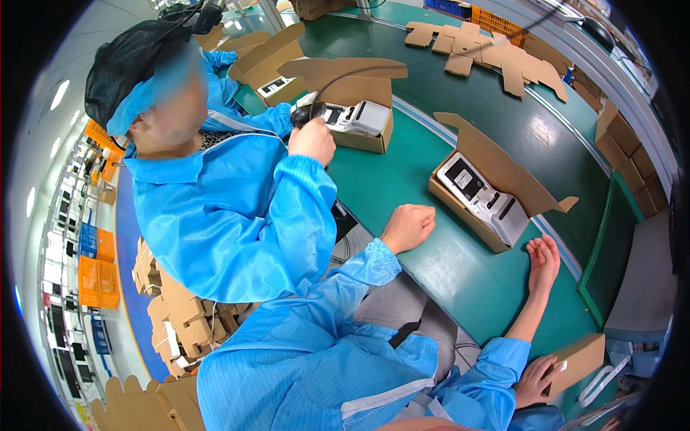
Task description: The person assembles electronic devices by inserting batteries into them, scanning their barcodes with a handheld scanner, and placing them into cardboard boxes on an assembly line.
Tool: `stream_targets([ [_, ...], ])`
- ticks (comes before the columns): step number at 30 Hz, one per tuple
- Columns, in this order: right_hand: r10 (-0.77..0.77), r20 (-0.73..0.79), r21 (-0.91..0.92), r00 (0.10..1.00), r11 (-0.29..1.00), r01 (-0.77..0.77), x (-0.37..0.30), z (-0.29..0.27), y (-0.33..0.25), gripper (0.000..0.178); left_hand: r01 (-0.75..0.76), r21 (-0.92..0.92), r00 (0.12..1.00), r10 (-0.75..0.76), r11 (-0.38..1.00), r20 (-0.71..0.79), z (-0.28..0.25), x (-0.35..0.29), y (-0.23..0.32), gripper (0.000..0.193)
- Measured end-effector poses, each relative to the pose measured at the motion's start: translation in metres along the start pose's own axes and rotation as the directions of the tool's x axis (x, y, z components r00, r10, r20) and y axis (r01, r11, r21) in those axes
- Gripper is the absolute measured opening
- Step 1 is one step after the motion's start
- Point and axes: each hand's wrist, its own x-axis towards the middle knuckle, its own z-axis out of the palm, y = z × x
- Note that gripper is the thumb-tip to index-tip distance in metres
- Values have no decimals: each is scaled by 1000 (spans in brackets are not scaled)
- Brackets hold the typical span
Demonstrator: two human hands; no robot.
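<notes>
On the green worktop in front of me, an open cardboard box [471,219] holds a white device [483,197] with a black panel and a pale label. Its flaps stand raised on the far side. My left hand [407,228] rests on the worktop left of the box, closed in a loose fist with nothing visible in it. To the right of the box is my right hand [543,264], fingers loosely curled and palm partly turned up, holding nothing. Neither hand touches the box.
At left, a co-worker holds a black handheld scanner [305,115] over another open box [374,140]. Flattened cardboard [489,54] lies across the bench. At lower right, another person's hand [535,381] grips a small carton [578,363]. A green divider [607,248] stands beyond.
</notes>
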Motion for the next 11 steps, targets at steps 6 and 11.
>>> stream_targets([
  [6, 5, -15, 8, 1000, 1000, -5, -3, 3, 0, 22, 1, -6, 1000, -1, 1000, 1, -3, -3, 2, 30],
  [11, -27, -146, -66, 989, 998, 17, -26, -24, -13, 22, -65, -89, 997, 67, 994, 24, 25, 2, 11, 27],
])
